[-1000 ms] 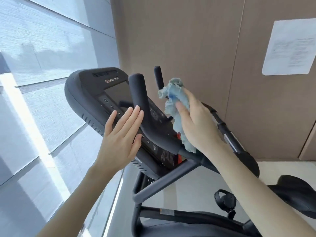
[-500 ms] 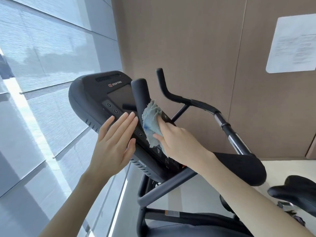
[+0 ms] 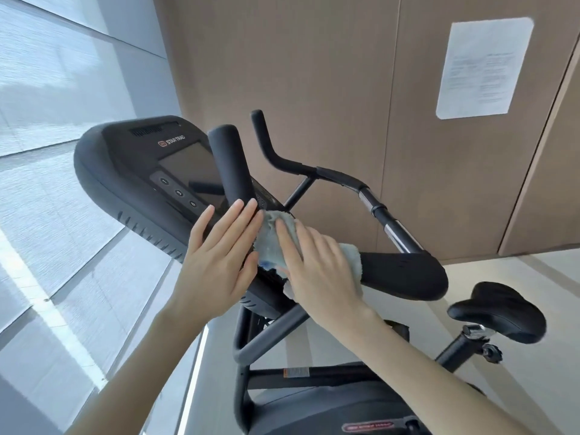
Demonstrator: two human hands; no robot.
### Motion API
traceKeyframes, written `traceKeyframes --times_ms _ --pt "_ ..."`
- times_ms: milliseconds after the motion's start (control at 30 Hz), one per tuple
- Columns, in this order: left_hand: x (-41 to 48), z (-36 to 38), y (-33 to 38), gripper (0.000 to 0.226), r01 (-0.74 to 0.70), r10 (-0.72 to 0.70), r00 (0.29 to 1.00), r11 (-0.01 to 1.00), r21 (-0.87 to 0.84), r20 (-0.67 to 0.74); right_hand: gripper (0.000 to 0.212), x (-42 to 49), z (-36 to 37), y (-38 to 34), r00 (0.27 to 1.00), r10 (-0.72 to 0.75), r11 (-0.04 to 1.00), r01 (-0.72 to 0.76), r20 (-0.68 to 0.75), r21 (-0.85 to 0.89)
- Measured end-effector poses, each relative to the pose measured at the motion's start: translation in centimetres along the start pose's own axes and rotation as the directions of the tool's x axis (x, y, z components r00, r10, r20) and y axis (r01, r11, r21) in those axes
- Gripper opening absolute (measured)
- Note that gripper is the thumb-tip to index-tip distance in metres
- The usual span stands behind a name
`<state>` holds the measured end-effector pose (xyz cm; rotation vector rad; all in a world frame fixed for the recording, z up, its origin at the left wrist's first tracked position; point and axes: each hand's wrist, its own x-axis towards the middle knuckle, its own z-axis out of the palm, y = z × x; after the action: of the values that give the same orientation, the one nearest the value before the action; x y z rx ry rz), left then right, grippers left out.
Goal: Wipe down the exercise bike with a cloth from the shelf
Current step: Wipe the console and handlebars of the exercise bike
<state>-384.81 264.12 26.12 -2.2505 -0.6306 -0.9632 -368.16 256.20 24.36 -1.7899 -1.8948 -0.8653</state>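
Observation:
The black exercise bike fills the middle of the head view, its console (image 3: 135,171) tilted toward me with a dark screen and round buttons. An upright grip (image 3: 229,164) rises in front of the screen. My right hand (image 3: 317,268) presses a pale blue cloth (image 3: 270,243) flat against the lower right part of the console, fingers mostly straight over it. My left hand (image 3: 219,259) lies open with straight fingers on the console's lower edge, beside the cloth. The cloth's underside and the console under both hands are hidden.
The curved handlebar (image 3: 339,177) and a padded arm rest (image 3: 408,274) extend to the right, with the saddle (image 3: 502,312) lower right. A window wall (image 3: 47,120) is close on the left. A brown panel wall with a paper notice (image 3: 483,67) stands behind.
My right hand moved the cloth from the handlebar down and left onto the console's lower part. The left hand stayed on the console edge, shifting slightly right.

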Motion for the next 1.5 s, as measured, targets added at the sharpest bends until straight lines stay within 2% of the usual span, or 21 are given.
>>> traceKeyframes --times_ms 133,200,300,500,600,700,767,800,900,967,1033,1067,1133,1233,1333,1367,1433,1500 --pt "-0.4 1.1 0.5 0.047 -0.029 0.03 1.0 0.999 -0.031 0.009 0.041 -2.2 0.4 1.2 0.996 0.051 0.998 -0.054 -0.078 -0.028" --pt "-0.5 1.5 0.4 0.047 -0.031 0.03 1.0 0.999 -0.029 -0.008 0.045 -3.7 0.1 2.2 0.994 0.051 0.996 -0.058 -0.097 -0.071" --pt "-0.5 1.7 0.3 0.046 -0.037 0.036 0.999 0.999 -0.037 -0.025 0.053 -4.0 -0.3 2.8 0.996 0.053 0.993 -0.06 -0.076 -0.101" --pt "-0.5 1.8 0.2 0.046 -0.025 0.022 0.999 0.997 -0.071 -0.042 0.054 -2.4 -0.3 2.4 0.998 0.039 0.997 -0.041 -0.046 -0.063" --pt "-0.5 2.0 0.4 0.046 -0.019 0.014 0.998 0.996 -0.087 -0.059 0.063 -3.6 -0.8 3.5 0.999 0.029 0.992 -0.032 -0.024 -0.126" --pt "-0.5 2.1 0.2 0.046 -0.02 0.015 0.998 0.996 -0.084 -0.059 0.055 -4.1 -0.7 3.9 1.0 -0.011 0.981 0.008 -0.012 -0.194" --pt "-0.6 2.1 0.2 0.046 -0.023 0.019 0.998 0.997 -0.076 -0.06 0.051 -3.2 -0.8 4.2 0.999 -0.032 0.987 0.032 0.0 -0.155" --pt "-0.6 2.2 0.2 0.046 -0.023 0.018 0.998 0.997 -0.078 -0.059 0.048 -2.6 -0.8 4.2 0.999 -0.032 0.994 0.035 0.032 -0.105" --pt "-0.6 2.3 0.2 0.046 -0.019 0.014 0.998 0.996 -0.092 -0.056 0.05 -1.0 -1.7 4.8 0.962 -0.044 0.997 0.026 0.27 0.072" --pt "-0.5 2.3 0.3 0.046 -0.018 0.012 0.998 0.995 -0.098 -0.062 0.054 0.0 -2.0 5.9 0.897 -0.004 0.973 -0.098 0.442 0.207" --pt "-0.5 2.3 0.4 0.046 -0.015 0.007 0.997 0.995 -0.101 -0.071 0.053 0.4 -2.3 6.4 0.86 0.022 0.931 -0.203 0.51 0.303" --pt "-0.5 2.3 0.4 0.046 -0.012 0.005 0.997 0.995 -0.1 -0.074 0.052 0.1 -2.4 6.1 0.875 0.028 0.937 -0.191 0.484 0.292" --pt "-0.5 2.2 0.5 0.045 -0.007 -0.001 0.997 0.995 -0.099 -0.076 0.046 -1.8 -1.5 5.1 0.964 0.014 0.992 -0.046 0.266 0.115" --pt "-0.5 2.1 0.6 0.045 0.0 -0.007 0.997 0.996 -0.094 -0.076 0.042 -4.4 -0.1 3.2 0.999 0.034 0.998 -0.035 -0.017 -0.043" --pt "-0.5 2.1 0.6 0.045 0.0 -0.007 0.997 0.996 -0.089 -0.071 0.047 -4.0 0.0 3.7 0.998 -0.008 0.999 0.004 -0.064 -0.052" --pt "-0.5 2.0 0.6 0.045 0.003 -0.009 0.998 0.996 -0.09 -0.069 0.048 -3.5 -0.2 4.2 1.0 -0.025 0.999 0.024 -0.017 -0.036" --pt "-0.4 2.0 0.7 0.045 0.009 -0.016 0.998 0.996 -0.093 -0.069 0.049 -2.1 -1.1 5.2 0.98 -0.067 0.995 0.052 0.185 0.083" --pt "-0.5 2.1 0.8 0.045 0.013 -0.02 0.997 0.995 -0.101 -0.069 0.052 -0.4 -2.0 6.4 0.906 -0.045 0.962 -0.074 0.42 0.261"
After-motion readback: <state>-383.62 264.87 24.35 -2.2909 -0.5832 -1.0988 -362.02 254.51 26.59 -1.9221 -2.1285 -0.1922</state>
